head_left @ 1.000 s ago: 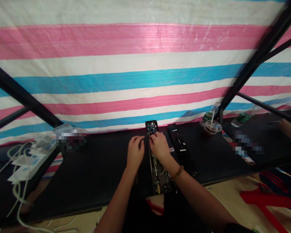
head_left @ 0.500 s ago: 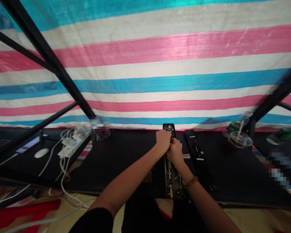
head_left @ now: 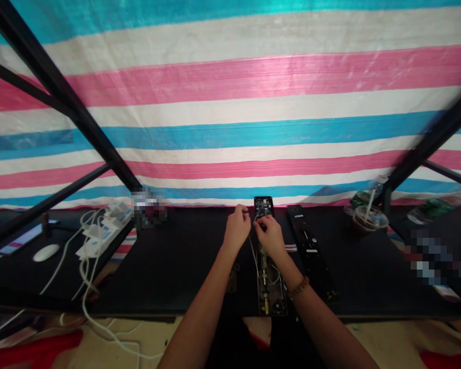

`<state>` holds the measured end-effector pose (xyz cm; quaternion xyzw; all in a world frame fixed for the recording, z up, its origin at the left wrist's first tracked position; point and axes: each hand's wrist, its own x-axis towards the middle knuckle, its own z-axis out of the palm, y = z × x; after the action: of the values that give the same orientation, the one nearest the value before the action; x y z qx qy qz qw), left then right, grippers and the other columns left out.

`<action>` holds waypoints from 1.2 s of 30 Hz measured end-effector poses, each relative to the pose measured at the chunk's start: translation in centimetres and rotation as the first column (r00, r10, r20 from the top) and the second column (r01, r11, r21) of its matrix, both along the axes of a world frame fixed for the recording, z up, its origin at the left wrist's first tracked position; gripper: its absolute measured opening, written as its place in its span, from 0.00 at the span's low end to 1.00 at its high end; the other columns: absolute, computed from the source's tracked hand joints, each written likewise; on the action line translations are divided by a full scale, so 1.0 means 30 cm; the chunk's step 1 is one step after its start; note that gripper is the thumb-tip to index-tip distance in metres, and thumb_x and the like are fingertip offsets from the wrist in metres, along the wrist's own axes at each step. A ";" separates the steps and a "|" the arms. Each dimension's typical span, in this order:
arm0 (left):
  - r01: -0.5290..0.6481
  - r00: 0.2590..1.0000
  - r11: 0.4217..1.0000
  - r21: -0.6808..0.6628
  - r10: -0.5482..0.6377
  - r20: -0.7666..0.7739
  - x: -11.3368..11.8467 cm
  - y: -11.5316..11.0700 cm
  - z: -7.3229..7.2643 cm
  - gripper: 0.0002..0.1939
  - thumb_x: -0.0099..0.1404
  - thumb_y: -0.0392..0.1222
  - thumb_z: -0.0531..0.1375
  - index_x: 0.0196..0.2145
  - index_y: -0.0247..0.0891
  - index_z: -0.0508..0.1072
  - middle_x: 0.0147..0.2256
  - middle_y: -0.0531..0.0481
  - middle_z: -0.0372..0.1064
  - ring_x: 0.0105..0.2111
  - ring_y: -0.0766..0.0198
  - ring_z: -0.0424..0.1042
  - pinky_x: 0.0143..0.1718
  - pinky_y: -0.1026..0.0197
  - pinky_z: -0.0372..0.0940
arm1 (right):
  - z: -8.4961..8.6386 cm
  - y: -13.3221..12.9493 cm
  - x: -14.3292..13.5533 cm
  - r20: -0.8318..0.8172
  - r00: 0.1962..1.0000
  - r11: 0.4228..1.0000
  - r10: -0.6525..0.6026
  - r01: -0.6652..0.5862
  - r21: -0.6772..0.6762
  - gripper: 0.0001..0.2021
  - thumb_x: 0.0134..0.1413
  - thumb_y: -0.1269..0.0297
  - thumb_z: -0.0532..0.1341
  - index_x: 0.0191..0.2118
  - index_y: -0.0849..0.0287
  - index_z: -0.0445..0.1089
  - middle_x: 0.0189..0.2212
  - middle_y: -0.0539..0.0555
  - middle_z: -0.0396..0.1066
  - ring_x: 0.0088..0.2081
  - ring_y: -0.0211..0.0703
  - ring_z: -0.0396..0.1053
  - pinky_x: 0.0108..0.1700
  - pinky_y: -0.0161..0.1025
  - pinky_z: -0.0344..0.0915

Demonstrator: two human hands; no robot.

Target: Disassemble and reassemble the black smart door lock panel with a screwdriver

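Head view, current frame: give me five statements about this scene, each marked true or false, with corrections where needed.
1. The right hand is over the open electronics housing. True.
2. The brown bracelet is on the left wrist. False: it is on the right wrist.
3. A circuit board shows at the housing's far end. True.
4. The clear plastic cup has a straw in it. True.
5. The white computer mouse lies beside the cup. False: it lies toward the left edge of the view.
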<state>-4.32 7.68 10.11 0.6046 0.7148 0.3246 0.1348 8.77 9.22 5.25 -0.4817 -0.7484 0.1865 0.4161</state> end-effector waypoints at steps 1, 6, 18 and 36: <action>-0.025 0.998 1.000 0.020 0.024 0.055 -0.021 -0.028 -0.026 0.12 0.70 0.34 0.54 0.51 0.38 0.68 0.39 0.43 0.79 0.41 0.58 0.80 0.43 0.58 0.71 | 0.011 -0.008 -0.022 -0.004 1.000 1.000 0.028 -0.028 0.006 0.09 0.62 0.68 0.58 0.34 0.59 0.75 0.34 0.56 0.73 0.37 0.45 0.71 0.41 0.40 0.66; -0.091 0.961 0.995 0.051 0.074 0.267 -0.032 -0.184 -0.196 0.20 0.68 0.34 0.53 0.57 0.37 0.63 0.47 0.37 0.77 0.40 0.57 0.81 0.41 0.56 0.74 | 0.070 -0.111 -0.076 0.379 0.906 0.980 0.186 -0.197 -0.012 0.09 0.63 0.72 0.57 0.42 0.60 0.76 0.40 0.60 0.75 0.44 0.48 0.71 0.49 0.44 0.66; 0.039 0.864 0.999 0.026 -0.047 0.502 0.234 -0.500 -0.407 0.26 0.72 0.47 0.54 0.64 0.38 0.58 0.62 0.35 0.63 0.63 0.49 0.64 0.65 0.41 0.58 | -0.112 -0.469 0.477 0.053 0.981 0.976 -0.185 0.190 -0.106 0.10 0.64 0.68 0.55 0.43 0.55 0.75 0.37 0.57 0.74 0.39 0.48 0.72 0.43 0.46 0.71; 0.031 0.880 0.998 0.053 -0.052 0.472 0.259 -0.517 -0.453 0.29 0.72 0.47 0.55 0.66 0.36 0.56 0.64 0.34 0.59 0.66 0.49 0.59 0.68 0.43 0.53 | -0.291 -0.452 0.786 0.101 0.994 0.982 -0.042 0.060 -0.179 0.08 0.64 0.66 0.58 0.40 0.55 0.75 0.40 0.57 0.76 0.42 0.48 0.75 0.47 0.45 0.73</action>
<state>3.45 -7.82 -3.48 0.5251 0.6400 0.4747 0.2987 32.36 -4.34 -3.48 -0.5451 -0.7350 0.2198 0.3382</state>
